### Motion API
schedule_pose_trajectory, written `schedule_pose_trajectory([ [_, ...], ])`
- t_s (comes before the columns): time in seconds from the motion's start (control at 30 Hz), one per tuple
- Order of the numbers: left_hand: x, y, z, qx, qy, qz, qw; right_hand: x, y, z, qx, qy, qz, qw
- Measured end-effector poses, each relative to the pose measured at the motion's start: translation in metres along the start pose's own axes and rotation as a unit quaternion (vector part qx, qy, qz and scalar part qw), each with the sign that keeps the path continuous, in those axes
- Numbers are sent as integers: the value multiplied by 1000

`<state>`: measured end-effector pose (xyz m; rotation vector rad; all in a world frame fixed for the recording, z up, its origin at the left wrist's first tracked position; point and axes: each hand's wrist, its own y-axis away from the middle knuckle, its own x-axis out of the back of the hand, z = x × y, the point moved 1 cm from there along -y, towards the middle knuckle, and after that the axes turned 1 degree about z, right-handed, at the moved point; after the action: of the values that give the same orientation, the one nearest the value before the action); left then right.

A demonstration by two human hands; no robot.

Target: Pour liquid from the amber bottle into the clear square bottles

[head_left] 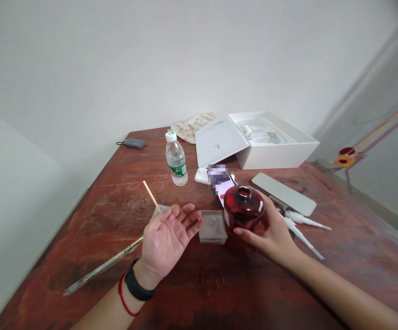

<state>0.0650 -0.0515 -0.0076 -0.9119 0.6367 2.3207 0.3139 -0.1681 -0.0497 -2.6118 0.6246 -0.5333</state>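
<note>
Wooden table [199,293] against a white wall; open white box [270,144] at the far right edge, water bottle [176,159] mid-far. Right hand [270,231] clasps a dark red lidded jar [243,208] near table centre — fingers wrapped round its base. Left hand [166,240] palm up, fingers spread, holding nothing, just beside a clear square dish [213,226]. Step looks like presenting the jar — a steady grip matters.

Bottle [176,158] stands left of box [274,142], behind dish [213,226].
</note>
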Motion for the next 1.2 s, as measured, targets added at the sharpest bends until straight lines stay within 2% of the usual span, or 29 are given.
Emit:
schedule_pose_trajectory([
  [0.2, -10, 10, 5, -4, -51, -10, 999, -1, 2, -3, 1, -2, 7, 1000],
  [0.37, -16, 16, 1, 24, 3, -57, 998, -2, 3, -6, -12, -22, 6, 1000],
  [0.53, -16, 11, -2, 23, 21, -94, 995, -2, 2, -12, 40, 27, 0, 999],
  [0.73, -13, 3, -3, -7, -15, -73, 997, -5, 4, -10, 76, 17, -14, 997],
  [0.87, -15, 7, -7, -23, -50, -81, 995, -5, 6, -8, 85, 19, -23, 996],
  [0.97, -14, 7, -8, -62, -97, -79, 990, -5, 7, -9, 93, 29, -29, 995],
  [1.1, -7, 3, -11, -121, -173, -35, 977, -4, 6, -8, 90, 32, -34, 995],
  [1.2, -1, 2, -14, -143, -223, -4, 964, 0, 3, -8, 80, 72, -25, 994],
])
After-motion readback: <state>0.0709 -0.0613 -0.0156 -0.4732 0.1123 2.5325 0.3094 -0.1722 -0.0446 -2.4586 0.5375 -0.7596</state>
